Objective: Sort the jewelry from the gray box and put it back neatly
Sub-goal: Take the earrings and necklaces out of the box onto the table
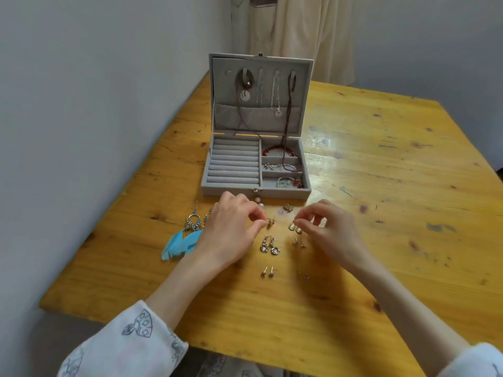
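Pinching one small earring (270, 221) mid-frame, the left hand (231, 232) mirrors the right hand (330, 229), pinching one of two gold earrings (294, 228); two feather earrings (182, 238) lie lower left.

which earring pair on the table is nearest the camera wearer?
The small stud pair on the yellow wooden table. It lies nearer the wearer than the silver dangly pair; both hands work further up.

You're in a home, likely a bedroom or living corner; a yellow wooden table (381, 164) sits with its left edge against a plain white wall (81, 104); cream curtains (299, 31) hang past its far edge; a jewelry box (255, 170) stands open on it.
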A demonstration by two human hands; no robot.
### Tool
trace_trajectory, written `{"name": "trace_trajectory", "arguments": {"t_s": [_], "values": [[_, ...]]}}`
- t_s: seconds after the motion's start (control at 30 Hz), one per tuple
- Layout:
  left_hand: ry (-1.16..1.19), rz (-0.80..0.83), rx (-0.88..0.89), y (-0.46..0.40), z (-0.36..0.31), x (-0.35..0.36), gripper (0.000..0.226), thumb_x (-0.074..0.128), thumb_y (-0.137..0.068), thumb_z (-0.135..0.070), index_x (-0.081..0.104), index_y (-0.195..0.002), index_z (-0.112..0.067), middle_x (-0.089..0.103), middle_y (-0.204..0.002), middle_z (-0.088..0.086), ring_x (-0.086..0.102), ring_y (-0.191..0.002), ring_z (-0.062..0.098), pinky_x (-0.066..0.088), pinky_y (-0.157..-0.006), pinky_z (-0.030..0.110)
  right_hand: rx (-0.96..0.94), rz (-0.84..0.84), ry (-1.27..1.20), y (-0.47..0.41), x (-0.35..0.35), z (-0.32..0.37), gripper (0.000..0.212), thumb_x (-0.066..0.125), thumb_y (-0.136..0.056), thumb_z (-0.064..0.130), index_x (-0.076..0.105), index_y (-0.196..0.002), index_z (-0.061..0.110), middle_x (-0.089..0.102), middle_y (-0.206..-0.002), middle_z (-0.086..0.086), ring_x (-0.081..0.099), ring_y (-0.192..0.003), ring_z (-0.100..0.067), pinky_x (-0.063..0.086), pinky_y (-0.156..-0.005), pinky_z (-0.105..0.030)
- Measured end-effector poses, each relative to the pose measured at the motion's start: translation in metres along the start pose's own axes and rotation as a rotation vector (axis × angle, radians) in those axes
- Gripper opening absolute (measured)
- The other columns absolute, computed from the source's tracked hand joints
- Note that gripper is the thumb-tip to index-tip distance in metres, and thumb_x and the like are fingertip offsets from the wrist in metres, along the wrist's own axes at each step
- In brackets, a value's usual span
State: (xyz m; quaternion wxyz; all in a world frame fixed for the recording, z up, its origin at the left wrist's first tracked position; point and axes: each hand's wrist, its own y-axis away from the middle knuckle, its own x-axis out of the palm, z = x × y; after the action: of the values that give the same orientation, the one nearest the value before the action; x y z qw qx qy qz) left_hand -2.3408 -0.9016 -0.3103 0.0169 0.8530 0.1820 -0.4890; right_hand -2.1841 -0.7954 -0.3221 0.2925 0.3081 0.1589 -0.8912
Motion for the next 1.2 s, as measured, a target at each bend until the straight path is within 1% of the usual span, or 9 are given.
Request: {"name": "trace_trajectory", "arguments": {"t_s": [0.1,0.23,0.33,0.43,0.5,0.6,0.8,1.03,1.2], "values": [[-0.044,0.002,0.029,-0.007,-0.013,0.012,0.013,0.056,-0.088,-0.033,0.064,-0.093,-0.025,0.052,-0.092,-0.011,0.038,-0.098,0.009,0.03,-0.086,0.024,0.051,-0.103,-0.005,0.005,-0.005,-0.017,0.009,0.07,-0.077,0.01,0.068,-0.074,0.018,0.061,-0.078,0.002,0.051,-0.067,-0.006,0.04,-0.067,-0.02],[-0.161,-0.011,0.06,-0.032,-0.03,0.026,0.018,0.054,-0.09,-0.033,0.064,-0.1,-0.023,0.056,-0.099,-0.004,0.04,-0.1,0.013,0.032,-0.09,0.029,0.058,-0.123,0.036,-0.006,-0.006,-0.027,0.004,0.069,-0.078,0.011,0.07,-0.078,0.015,0.067,-0.082,-0.004,0.053,-0.073,-0.016,0.043,-0.074,-0.031],[-0.238,-0.056,0.104,-0.05,-0.04,0.032,0.017,0.054,-0.09,-0.029,0.065,-0.098,-0.021,0.055,-0.1,0.0,0.041,-0.1,0.017,0.032,-0.089,0.031,0.031,-0.125,0.099,-0.019,-0.003,-0.031,0.003,0.069,-0.078,0.015,0.071,-0.08,0.016,0.064,-0.082,0.001,0.051,-0.085,-0.02,0.039,-0.08,-0.035],[-0.301,-0.022,0.155,-0.062,-0.046,0.036,0.017,0.054,-0.09,-0.029,0.066,-0.098,-0.021,0.052,-0.1,0.0,0.04,-0.102,0.018,0.031,-0.089,0.033,0.053,-0.163,0.144,-0.028,-0.001,-0.036,0.003,0.068,-0.079,0.019,0.072,-0.08,0.019,0.054,-0.08,0.008,0.048,-0.092,-0.02,0.036,-0.086,-0.038],[-0.33,0.002,0.181,-0.067,-0.048,0.041,0.018,0.053,-0.09,-0.03,0.067,-0.099,-0.022,0.051,-0.1,-0.001,0.039,-0.102,0.019,0.03,-0.089,0.033,0.057,-0.192,0.156,-0.029,-0.001,-0.041,0.004,0.068,-0.08,0.019,0.072,-0.08,0.019,0.052,-0.08,0.009,0.048,-0.093,-0.02,0.036,-0.087,-0.038],[-0.369,0.02,0.194,-0.071,-0.052,0.048,0.019,0.051,-0.091,-0.029,0.067,-0.1,-0.023,0.051,-0.101,0.0,0.039,-0.103,0.02,0.028,-0.089,0.034,0.046,-0.208,0.137,-0.028,-0.001,-0.047,0.003,0.069,-0.079,0.018,0.072,-0.08,0.017,0.057,-0.083,0.004,0.05,-0.092,-0.022,0.037,-0.087,-0.037],[-0.402,0.017,0.195,-0.074,-0.055,0.054,0.021,0.051,-0.091,-0.031,0.067,-0.101,-0.023,0.05,-0.1,-0.001,0.038,-0.104,0.019,0.026,-0.088,0.033,0.003,-0.218,0.129,-0.026,0.001,-0.048,0.004,0.07,-0.077,0.018,0.073,-0.08,0.017,0.064,-0.084,-0.001,0.05,-0.09,-0.023,0.039,-0.084,-0.043],[-0.35,0.036,0.157,-0.073,-0.053,0.052,0.021,0.051,-0.091,-0.031,0.068,-0.102,-0.028,0.039,-0.089,-0.007,0.038,-0.102,0.018,0.024,-0.087,0.034,-0.02,-0.243,0.067,-0.023,-0.001,-0.051,0.005,0.066,-0.08,0.015,0.07,-0.081,0.018,0.055,-0.076,0.014,0.046,-0.084,-0.012,0.04,-0.084,-0.038],[-0.295,0.012,0.137,-0.068,-0.049,0.05,0.023,0.049,-0.092,-0.032,0.065,-0.107,-0.028,0.053,-0.101,-0.004,0.039,-0.104,0.017,0.024,-0.088,0.034,-0.007,-0.276,0.018,-0.023,0.0,-0.05,0.01,0.061,-0.082,0.011,0.069,-0.085,0.017,0.063,-0.078,0.008,0.047,-0.079,-0.01,0.038,-0.082,-0.034]]}}
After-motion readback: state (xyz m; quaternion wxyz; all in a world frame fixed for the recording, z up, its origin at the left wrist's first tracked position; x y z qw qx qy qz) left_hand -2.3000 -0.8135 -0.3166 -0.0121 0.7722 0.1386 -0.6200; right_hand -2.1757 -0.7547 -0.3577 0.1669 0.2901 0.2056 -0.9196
